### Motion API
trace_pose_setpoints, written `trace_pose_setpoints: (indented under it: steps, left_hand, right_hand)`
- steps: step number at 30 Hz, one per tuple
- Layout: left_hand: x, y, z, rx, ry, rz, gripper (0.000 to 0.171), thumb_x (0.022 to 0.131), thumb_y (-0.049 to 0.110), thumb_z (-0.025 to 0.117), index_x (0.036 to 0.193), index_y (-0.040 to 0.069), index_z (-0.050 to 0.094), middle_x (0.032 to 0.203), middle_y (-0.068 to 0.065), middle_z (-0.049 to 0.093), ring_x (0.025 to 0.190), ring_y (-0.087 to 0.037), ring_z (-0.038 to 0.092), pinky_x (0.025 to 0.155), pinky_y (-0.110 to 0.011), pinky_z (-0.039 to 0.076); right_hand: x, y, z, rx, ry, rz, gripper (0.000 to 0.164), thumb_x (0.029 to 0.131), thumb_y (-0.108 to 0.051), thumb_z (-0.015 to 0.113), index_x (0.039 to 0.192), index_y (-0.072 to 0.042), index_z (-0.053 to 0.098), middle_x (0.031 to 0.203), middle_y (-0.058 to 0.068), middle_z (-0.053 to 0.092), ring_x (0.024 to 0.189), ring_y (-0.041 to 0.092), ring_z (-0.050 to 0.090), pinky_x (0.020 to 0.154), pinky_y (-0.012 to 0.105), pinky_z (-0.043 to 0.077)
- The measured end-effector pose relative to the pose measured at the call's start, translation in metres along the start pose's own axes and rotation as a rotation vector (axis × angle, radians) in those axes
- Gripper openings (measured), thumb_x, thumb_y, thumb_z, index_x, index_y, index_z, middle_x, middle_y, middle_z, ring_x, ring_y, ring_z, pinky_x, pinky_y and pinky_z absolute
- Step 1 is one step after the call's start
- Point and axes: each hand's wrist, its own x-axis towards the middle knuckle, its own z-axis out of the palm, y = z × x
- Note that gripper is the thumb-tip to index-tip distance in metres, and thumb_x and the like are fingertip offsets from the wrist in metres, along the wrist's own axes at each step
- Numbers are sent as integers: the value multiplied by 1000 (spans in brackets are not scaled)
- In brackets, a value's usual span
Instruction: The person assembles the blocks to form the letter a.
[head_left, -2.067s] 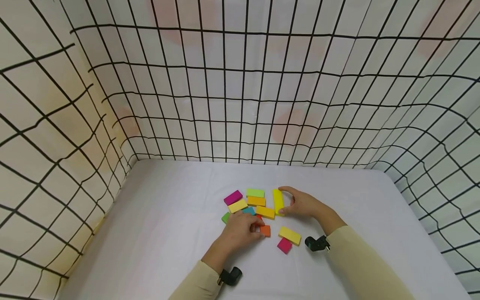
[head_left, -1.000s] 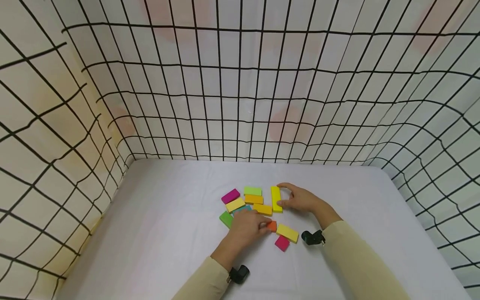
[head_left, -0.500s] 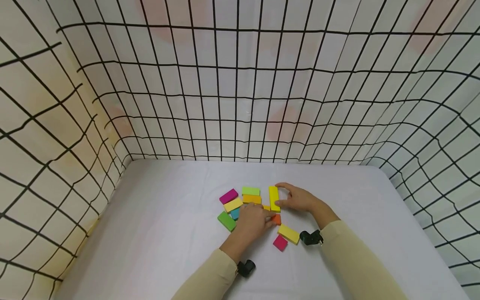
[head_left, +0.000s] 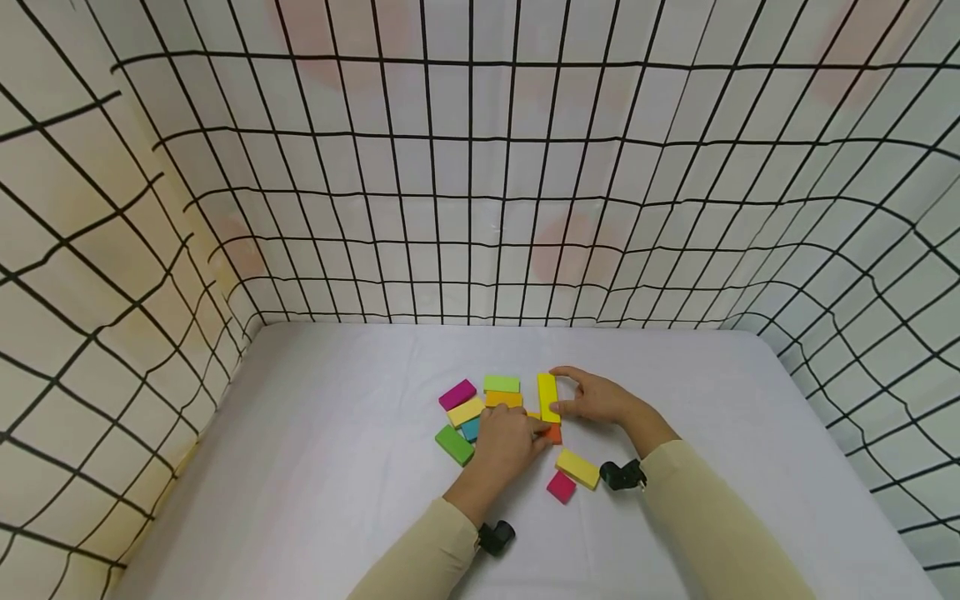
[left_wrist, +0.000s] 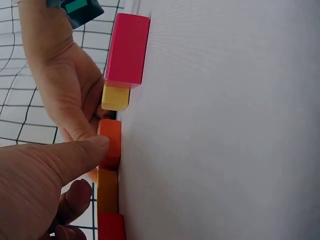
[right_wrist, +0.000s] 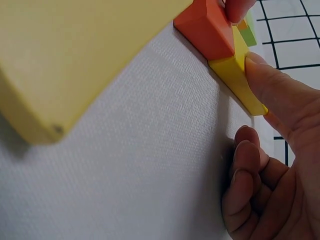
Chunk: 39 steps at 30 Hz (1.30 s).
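Note:
In the head view my left hand (head_left: 510, 442) pinches a small orange-red block (head_left: 554, 434) between thumb and fingers. Its thumb lies along the block's side in the left wrist view. My right hand (head_left: 598, 397) holds a long yellow block (head_left: 548, 397), with thumb and index finger spread along it and the other fingers curled in. The orange-red block (right_wrist: 210, 30) meets the end of the yellow block (right_wrist: 240, 80) in the right wrist view. An amber block (left_wrist: 107, 191) and a red block (left_wrist: 111, 227) line up beyond the orange-red one in the left wrist view, partly behind my left hand from above.
Left of my hands lie magenta (head_left: 457, 394), pale yellow (head_left: 467, 412), blue (head_left: 470, 429), green (head_left: 454, 445), lime (head_left: 502, 383) and amber (head_left: 504, 400) blocks. Nearer me are another yellow block (head_left: 577, 468) and a crimson block (head_left: 561, 487). Black wire mesh (head_left: 480, 200) encloses the white table.
My left hand has slid the orange-red block right and away from me, up against the yellow block's near end. The green block shows more fully. My right hand keeps its hold.

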Motion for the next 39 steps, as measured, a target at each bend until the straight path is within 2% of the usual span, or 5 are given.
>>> trace_pose_setpoints:
  steps: [4,12,19,31,39]
  left_hand:
    - [0,1,0,-13,-7,-9,29,89,50,75,115,37,78,93,8,76,76,-14,50,67,-28,30]
    - [0,3,1,-42,-2,-26,29,88,48,77,115,36,78,97,9,77,78,-14,51,70,-28,31]
    - [0,3,0,-51,-1,-26,29,88,48,77,115,36,78,95,9,77,79,-14,52,69,-28,31]
    - [2,5,0,-62,-22,-62,28,88,47,77,114,37,78,93,8,77,83,-15,55,70,-28,32]
    - [3,4,0,-54,-28,-57,28,89,45,78,116,37,78,92,8,76,83,-16,55,70,-28,34]
  right_hand:
    - [0,0,-1,-3,-4,-4,78,87,-57,74,153,-31,43,129,16,60,104,28,55,94,53,50]
    - [1,1,-2,-7,-13,-4,77,88,-55,74,154,-30,42,108,10,59,94,24,53,81,39,45]
    - [1,1,-1,-16,-5,3,76,89,-55,73,154,-31,42,106,9,59,93,23,53,79,38,44]
    - [1,2,0,12,-4,9,76,88,-53,74,154,-31,43,90,7,50,79,21,48,66,33,36]
    - [2,1,0,9,-6,13,76,88,-52,75,154,-32,43,94,8,52,83,22,50,68,33,38]
